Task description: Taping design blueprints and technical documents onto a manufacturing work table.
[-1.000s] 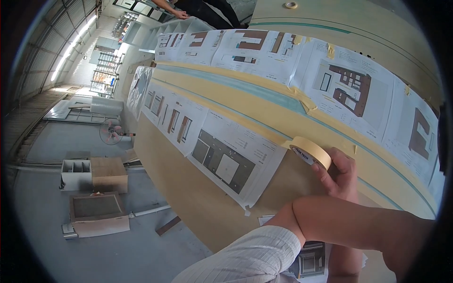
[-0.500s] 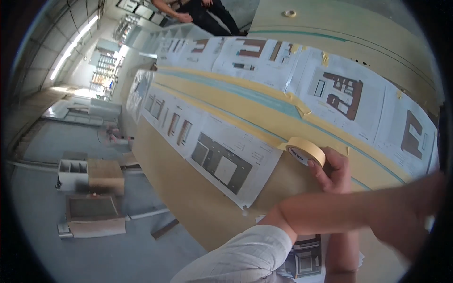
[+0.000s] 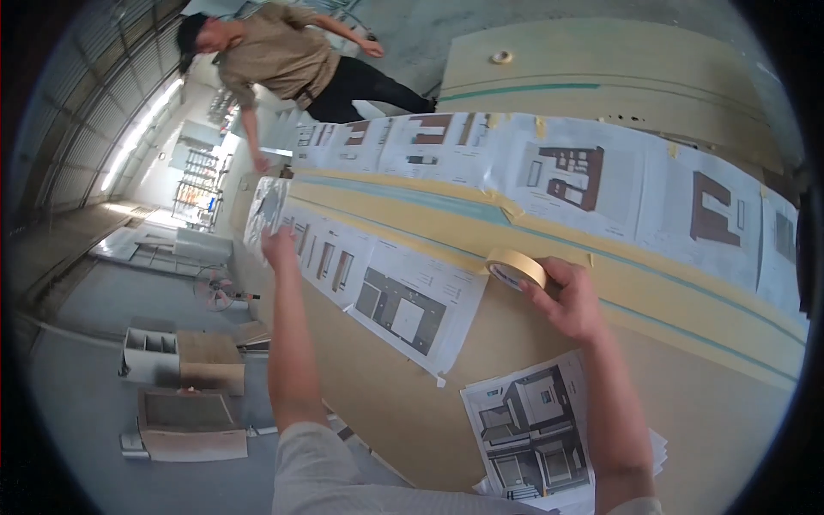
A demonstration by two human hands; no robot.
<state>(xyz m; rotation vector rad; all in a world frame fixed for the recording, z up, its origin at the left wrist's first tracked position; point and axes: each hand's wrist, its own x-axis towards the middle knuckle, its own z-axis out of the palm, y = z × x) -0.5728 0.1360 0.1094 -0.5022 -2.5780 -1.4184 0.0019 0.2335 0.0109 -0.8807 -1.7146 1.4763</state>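
My right hand (image 3: 566, 296) is closed on a roll of cream masking tape (image 3: 517, 268), thumb and fingers at its right edge. The roll stands over the near corner of a printed drawing sheet (image 3: 399, 296), where a loose strip seems to run from it. My left arm is stretched forward. Its hand (image 3: 279, 247) is at the far left end of that row of sheets, fingers apart, beside a crinkled silvery package (image 3: 268, 206). Whether the fingertips touch the sheet or the package, I cannot tell.
A long tan board (image 3: 687, 343) carries yellow and teal strips between two rows of drawings. A stack of printed pictures (image 3: 532, 429) lies near me. Another tape roll (image 3: 501, 57) rests on a farther board. A person (image 3: 283, 56) stands beyond the far end. Cabinets (image 3: 189, 412) and a fan (image 3: 215, 290) stand left.
My left arm, earlier bent across to the right, now reaches forward and left. My right hand keeps the tape roll. The view has shifted, showing more of the person and the picture stack.
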